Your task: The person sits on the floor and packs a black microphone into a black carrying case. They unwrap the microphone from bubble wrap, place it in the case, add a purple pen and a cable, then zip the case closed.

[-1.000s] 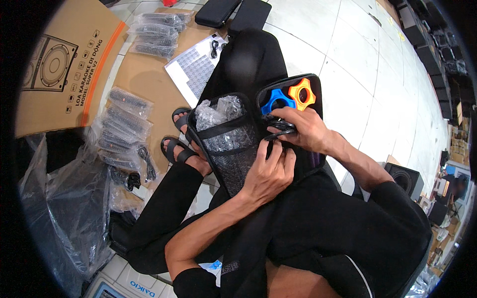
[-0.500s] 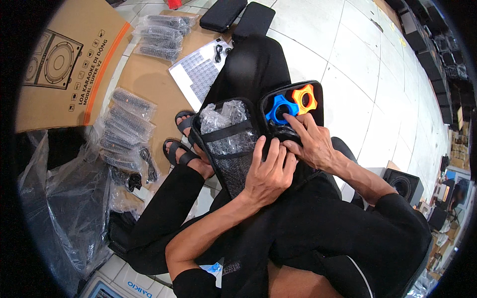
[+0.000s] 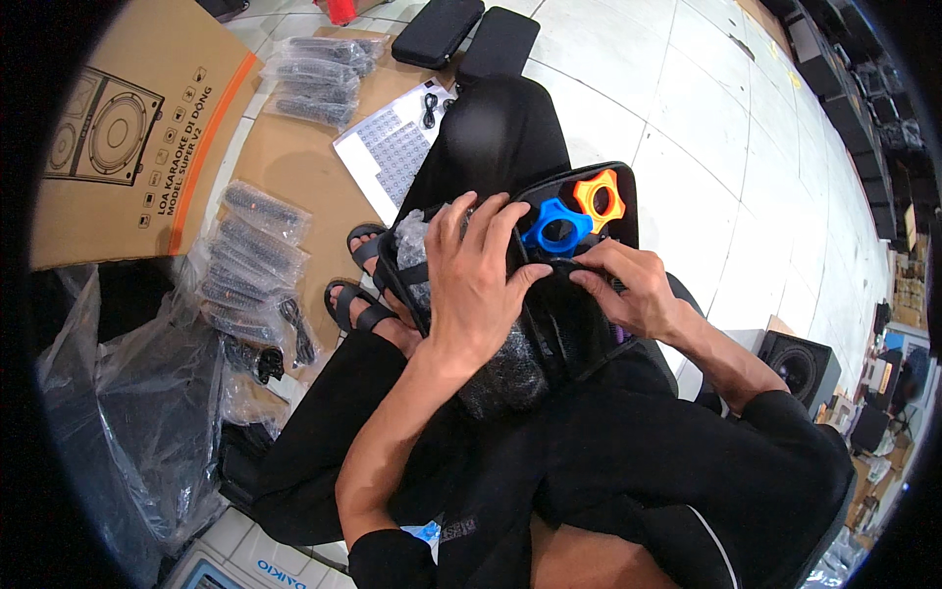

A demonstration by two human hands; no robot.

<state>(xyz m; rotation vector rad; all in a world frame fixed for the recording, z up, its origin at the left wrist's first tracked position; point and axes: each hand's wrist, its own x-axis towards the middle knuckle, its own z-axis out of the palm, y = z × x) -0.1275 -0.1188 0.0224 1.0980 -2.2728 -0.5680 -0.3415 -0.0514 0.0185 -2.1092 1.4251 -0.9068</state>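
Observation:
An open black case point(image 3: 628, 201) lies on my lap, its lid tipped away from me. A blue ring point(image 3: 555, 229) and an orange ring point(image 3: 600, 195) sit in the case's foam. My left hand point(image 3: 478, 282) lies flat on the case's near half, fingers spread over a bubble-wrapped item point(image 3: 502, 373). My right hand point(image 3: 628, 290) pinches the black inner edge just below the blue ring. What lies under the left palm is hidden.
Several bagged black items point(image 3: 253, 257) lie in rows on the flattened cardboard point(image 3: 285, 167) at left, beside a printed carton point(image 3: 113, 137). A white sheet point(image 3: 385, 152) and two closed black cases point(image 3: 471, 34) lie ahead. Clear plastic bags point(image 3: 128, 412) pile at lower left; a small speaker point(image 3: 800, 365) stands right.
My left hand has slid up and forward over the wrapped item toward the blue ring. My right hand has dropped from the blue ring to the case's inner edge.

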